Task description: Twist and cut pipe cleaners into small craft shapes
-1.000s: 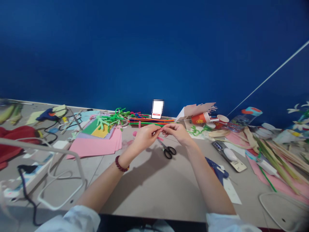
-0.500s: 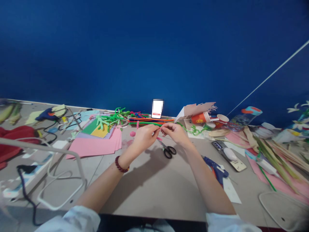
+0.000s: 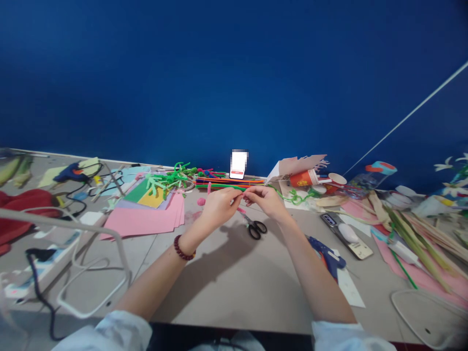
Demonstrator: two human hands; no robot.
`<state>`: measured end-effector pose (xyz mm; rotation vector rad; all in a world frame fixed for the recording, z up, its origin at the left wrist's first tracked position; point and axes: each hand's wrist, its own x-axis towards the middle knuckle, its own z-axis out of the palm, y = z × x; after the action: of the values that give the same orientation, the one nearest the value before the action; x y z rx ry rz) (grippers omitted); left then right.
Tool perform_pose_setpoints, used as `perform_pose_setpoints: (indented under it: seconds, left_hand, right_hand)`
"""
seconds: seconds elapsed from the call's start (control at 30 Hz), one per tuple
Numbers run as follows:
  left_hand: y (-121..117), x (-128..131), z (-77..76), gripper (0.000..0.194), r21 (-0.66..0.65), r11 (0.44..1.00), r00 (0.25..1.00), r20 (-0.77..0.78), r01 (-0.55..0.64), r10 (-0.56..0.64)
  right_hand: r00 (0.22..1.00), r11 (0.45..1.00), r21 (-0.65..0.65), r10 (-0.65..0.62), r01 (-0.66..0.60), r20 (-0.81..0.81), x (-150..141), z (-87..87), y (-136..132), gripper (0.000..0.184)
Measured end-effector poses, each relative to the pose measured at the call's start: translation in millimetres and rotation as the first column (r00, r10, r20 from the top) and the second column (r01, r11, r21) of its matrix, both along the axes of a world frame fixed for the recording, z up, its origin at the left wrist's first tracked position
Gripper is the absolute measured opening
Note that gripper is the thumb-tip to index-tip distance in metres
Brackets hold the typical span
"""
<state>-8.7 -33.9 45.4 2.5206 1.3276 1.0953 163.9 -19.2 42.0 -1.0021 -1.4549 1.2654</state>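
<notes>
Above the middle of the table, my left hand (image 3: 220, 207) and my right hand (image 3: 268, 202) meet at the fingertips, thumbs and forefingers pinched together. Whatever they pinch is too small to make out. A pink pipe cleaner (image 3: 209, 188) sticks up just left of my left hand, with a pink fuzzy ball (image 3: 201, 201) beside it; I cannot tell whether either joins what the fingers hold. Black-handled scissors (image 3: 255, 228) lie on the table just below the hands. Behind the fingers runs a bundle of orange, green and dark pipe cleaners (image 3: 252, 182).
A lit phone (image 3: 237, 165) stands against the blue wall. Pink paper sheets (image 3: 146, 222), green pipe cleaners (image 3: 175, 176) and a power strip (image 3: 54, 258) are at left. At right lie a blue glue gun (image 3: 331, 258), another phone (image 3: 360, 248), and orange paper cups (image 3: 305, 178).
</notes>
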Motion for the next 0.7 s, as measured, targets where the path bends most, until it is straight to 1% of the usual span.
perform_pose_setpoints:
  seconds: [0.3,0.7]
  left_hand:
    - [0.1,-0.2,-0.8,0.021,0.008,1.000,1.000,0.009,0.007,-0.007]
    - [0.6,-0.2,-2.2,0.020,0.038,0.999,1.000,0.006,0.007,-0.008]
  right_hand:
    - [1.000,1.000,0.013,0.003,-0.003,0.027,0.5,2.8,-1.4,0.031]
    - [1.000,1.000,0.011,0.020,-0.020,0.014,0.6,3.0,-1.3,0.032]
